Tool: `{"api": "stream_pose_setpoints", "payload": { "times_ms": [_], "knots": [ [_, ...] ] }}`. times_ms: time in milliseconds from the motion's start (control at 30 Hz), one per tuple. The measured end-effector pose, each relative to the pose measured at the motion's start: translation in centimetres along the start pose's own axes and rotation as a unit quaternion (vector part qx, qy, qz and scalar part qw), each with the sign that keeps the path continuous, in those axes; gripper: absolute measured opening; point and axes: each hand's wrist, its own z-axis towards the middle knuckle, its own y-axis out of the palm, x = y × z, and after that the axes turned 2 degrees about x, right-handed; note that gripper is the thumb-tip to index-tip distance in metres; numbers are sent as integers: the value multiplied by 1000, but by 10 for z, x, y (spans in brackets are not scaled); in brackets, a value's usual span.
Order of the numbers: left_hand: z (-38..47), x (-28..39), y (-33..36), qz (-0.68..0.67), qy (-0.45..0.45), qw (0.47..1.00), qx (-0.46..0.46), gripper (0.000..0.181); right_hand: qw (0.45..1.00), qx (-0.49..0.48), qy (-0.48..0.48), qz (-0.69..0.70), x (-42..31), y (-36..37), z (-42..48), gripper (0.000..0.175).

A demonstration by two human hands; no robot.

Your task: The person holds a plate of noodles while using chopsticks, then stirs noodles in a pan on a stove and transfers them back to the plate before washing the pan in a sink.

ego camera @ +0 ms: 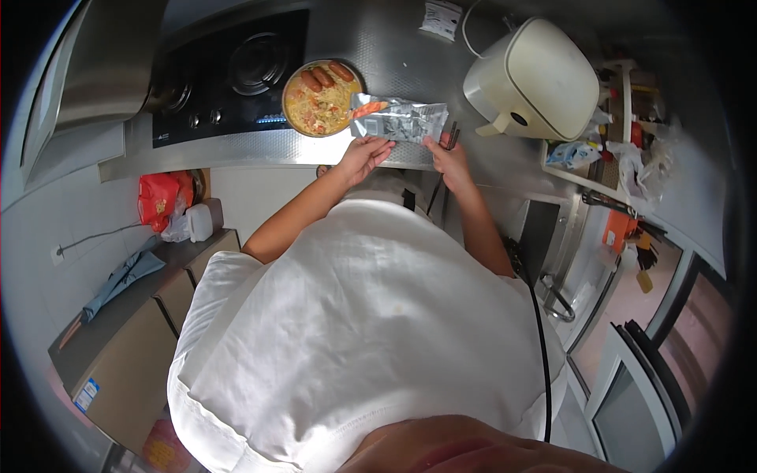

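Observation:
A silver foil packet (408, 123) with a printed sausage picture is stretched level between my two hands above the counter's front edge. My left hand (365, 158) pinches its lower edge near the middle. At the packet's lower right corner, my right hand (449, 162) grips it with the thumb on top, while a pair of dark chopsticks (453, 136) runs through the same hand. Just left of the packet, a round pot or bowl (285, 106) holds noodles in yellowish broth with red bits (316, 109). Several sausages (322, 77) lie along the far side of that food.
A black gas cooktop (219, 77) lies to the left. On the steel counter (378, 53) are a cream appliance, probably an air fryer (550, 77), and a small white packet (441, 19). A rack with bottles and bags (621, 118) stands right, above a sink tap (559, 301).

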Motion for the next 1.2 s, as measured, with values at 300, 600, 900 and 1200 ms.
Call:
{"api": "stream_pose_setpoints", "payload": {
  "times_ms": [300, 600, 900, 1200],
  "knots": [
    [-19, 4, -12, 13, 27, 999, 23, 17, 993, -34, -54, -96, 16, 1, 15, 28],
    [-67, 34, -76, 65, 89, 991, 81, 25, 867, 145, -174, -444, 70, 15, 73, 61],
    [-88, 56, -115, 160, 28, 985, 51, 21, 800, 294, -181, -491, 98, 77, 74, 30],
    [-97, 69, -124, 374, -89, 920, -70, 26, 809, 513, -168, -230, 207, 100, -74, 30]
  ]
}}
